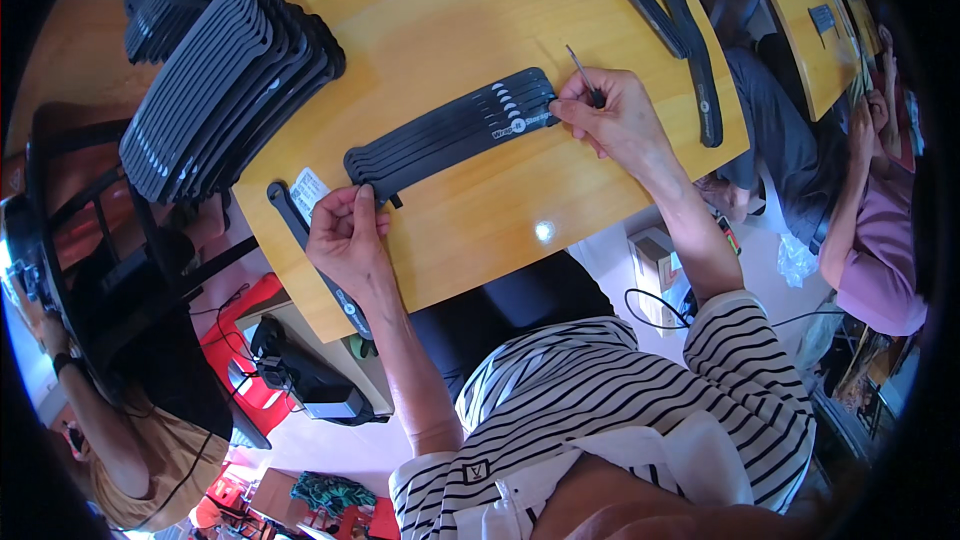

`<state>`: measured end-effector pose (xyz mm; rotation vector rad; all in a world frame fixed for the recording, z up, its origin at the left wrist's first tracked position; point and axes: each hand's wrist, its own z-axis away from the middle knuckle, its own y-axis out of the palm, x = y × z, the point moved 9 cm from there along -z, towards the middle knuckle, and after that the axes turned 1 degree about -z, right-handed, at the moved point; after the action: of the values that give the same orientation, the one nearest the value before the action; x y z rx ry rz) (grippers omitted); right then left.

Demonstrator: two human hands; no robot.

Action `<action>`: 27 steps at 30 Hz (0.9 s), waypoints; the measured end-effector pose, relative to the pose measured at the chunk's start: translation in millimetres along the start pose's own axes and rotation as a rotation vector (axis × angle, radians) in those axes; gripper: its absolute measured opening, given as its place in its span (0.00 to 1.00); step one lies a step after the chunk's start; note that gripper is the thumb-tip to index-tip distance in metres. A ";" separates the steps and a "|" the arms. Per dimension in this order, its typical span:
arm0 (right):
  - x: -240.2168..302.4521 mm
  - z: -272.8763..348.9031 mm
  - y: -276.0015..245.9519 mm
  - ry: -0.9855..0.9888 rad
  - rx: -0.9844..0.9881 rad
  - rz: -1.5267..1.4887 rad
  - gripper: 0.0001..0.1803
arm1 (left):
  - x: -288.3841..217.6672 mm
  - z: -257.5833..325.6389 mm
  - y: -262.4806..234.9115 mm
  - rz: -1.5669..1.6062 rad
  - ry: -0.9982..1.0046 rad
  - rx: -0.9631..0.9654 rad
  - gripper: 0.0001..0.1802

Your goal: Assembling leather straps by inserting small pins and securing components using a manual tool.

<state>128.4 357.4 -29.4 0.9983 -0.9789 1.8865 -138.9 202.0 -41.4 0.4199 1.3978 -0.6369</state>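
A fanned bundle of flat black straps (450,128) lies across the yellow wooden table (480,230). My left hand (347,235) pinches the bundle's near-left end against the table. My right hand (612,115) rests at the bundle's right end, by the white printed marks, and holds a thin metal tool (583,74) that points up and away. My striped sleeves show at the lower edge.
A big stack of black straps (215,90) fills the table's left part. One loose strap (315,255) with a white tag lies by my left hand; two more straps (675,25) lie at the far right. Other people sit at left and right. A red stool (245,340) stands below.
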 end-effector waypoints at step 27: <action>1.8 -1.0 1.3 -0.059 -0.016 0.019 0.06 | -2.1 0.2 1.8 -0.054 -0.035 0.002 0.04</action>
<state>126.3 358.2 -28.6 1.0435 -1.0401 1.8713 -137.8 203.6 -39.4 0.3720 1.3795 -0.6866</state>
